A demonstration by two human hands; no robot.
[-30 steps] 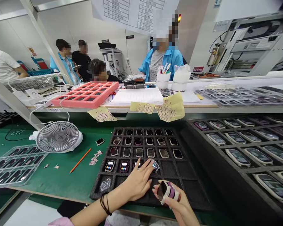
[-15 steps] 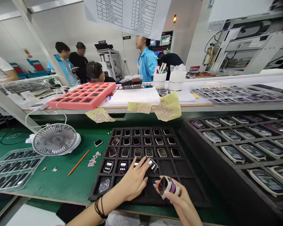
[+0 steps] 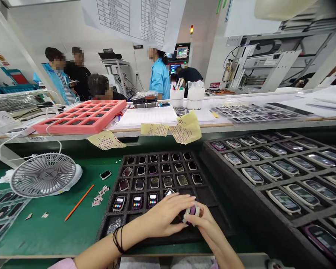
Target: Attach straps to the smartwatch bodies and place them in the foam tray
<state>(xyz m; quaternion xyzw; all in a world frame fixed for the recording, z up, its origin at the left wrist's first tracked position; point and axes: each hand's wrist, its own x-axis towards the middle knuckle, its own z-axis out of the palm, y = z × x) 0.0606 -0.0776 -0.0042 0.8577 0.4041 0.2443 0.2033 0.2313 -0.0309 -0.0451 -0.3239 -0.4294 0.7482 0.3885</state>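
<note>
My right hand (image 3: pixel 208 222) is closed around a small stack of smartwatches (image 3: pixel 194 211) with pale and purple cases, held above the front right of a black foam tray (image 3: pixel 222 213). My left hand (image 3: pixel 168 215), with black bands on its wrist, reaches across to the stack, its fingers over the top and its thumb at the lower edge. It hides the stack's front face. A lit smartwatch (image 3: pixel 169 192) sits at an angle in the tray, partly behind my left fingers. To its left in the same row lie lit smartwatches (image 3: pixel 152 200); dark-screened ones fill the rows behind.
A larger foam tray (image 3: pixel 204 149) of watches stands on the right. On the green bench at left are a white fan (image 3: pixel 47 173), an orange stick (image 3: pixel 78 203), paper bits (image 3: pixel 100 196) and a lone watch (image 3: pixel 105 175). A shelf (image 3: pixel 134 131) carries a pink tray (image 3: pixel 100 127); people are beyond.
My left hand has left the lit watch in the tray and moved right onto the stack in my right hand. The view has shifted right.
</note>
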